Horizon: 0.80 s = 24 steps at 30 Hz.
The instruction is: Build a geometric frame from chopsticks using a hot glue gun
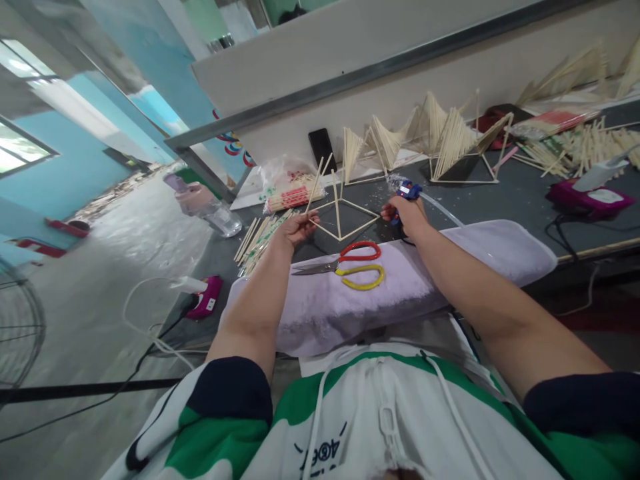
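**Stretched forward on either side of the scissors (330,267)**

The left forearm (256,303) slants forward and inward, passing left of the scissors. The left hand (297,229) lies beyond their pointed end, its fingers bent and pinched together, directed toward the right. On the handle side of the scissors, the right forearm (473,293) slants inward from the right. The right hand (411,212) is farther out than the scissors, its back showing, fingers curled into a grip. Both forearms are bare.

Lilac towel (320,310), red-and-yellow-handled scissors (331,267), blue glue gun (410,191), cream stick frame (337,208), 2 magenta socket boxes (212,298) (585,200)
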Tool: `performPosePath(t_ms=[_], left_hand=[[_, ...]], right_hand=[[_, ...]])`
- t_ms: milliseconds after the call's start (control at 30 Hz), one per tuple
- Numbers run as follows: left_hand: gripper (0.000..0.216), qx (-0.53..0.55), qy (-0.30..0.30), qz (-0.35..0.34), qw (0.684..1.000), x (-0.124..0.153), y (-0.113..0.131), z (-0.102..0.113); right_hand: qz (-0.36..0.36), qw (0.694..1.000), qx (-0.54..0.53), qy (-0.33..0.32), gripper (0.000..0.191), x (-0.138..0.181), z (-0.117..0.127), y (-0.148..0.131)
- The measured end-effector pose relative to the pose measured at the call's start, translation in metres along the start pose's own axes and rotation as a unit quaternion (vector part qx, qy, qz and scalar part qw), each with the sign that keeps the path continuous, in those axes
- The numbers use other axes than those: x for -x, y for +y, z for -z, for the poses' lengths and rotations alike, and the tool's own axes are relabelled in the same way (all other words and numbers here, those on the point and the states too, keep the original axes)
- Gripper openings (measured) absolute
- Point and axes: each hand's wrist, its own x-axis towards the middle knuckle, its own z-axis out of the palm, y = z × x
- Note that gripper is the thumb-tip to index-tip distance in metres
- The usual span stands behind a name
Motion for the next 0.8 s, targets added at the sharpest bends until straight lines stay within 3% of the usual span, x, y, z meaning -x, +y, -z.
performPosePath(t_ms=[233, 367, 600, 800], left_hand=[[0.021, -0.002, 0.047, 0.008, 0.999, -0.029, 0.001, 0.004], [0.018, 0.010, 0.101, -0.018, 0.995, -0.038, -0.002, 0.000], [0.018, 0.022, 0.123, -0.074, 0.989, -0.031, -0.001, -0.011], [0.040, 0.022, 0.121, -0.128, 0.984, -0.025, -0.004, -0.019]], right_hand=[[-0.021, 0.999, 0.029, 0.013, 0.010, 0.000, -0.003, 0.000], [-0.018, 0.999, 0.022, -0.046, 0.013, 0.001, -0.004, 0.002], [-0.028, 0.994, 0.004, -0.102, 0.013, -0.002, -0.005, 0.010], [-0.030, 0.989, 0.002, -0.146, 0.015, 0.001, -0.004, 0.011]])
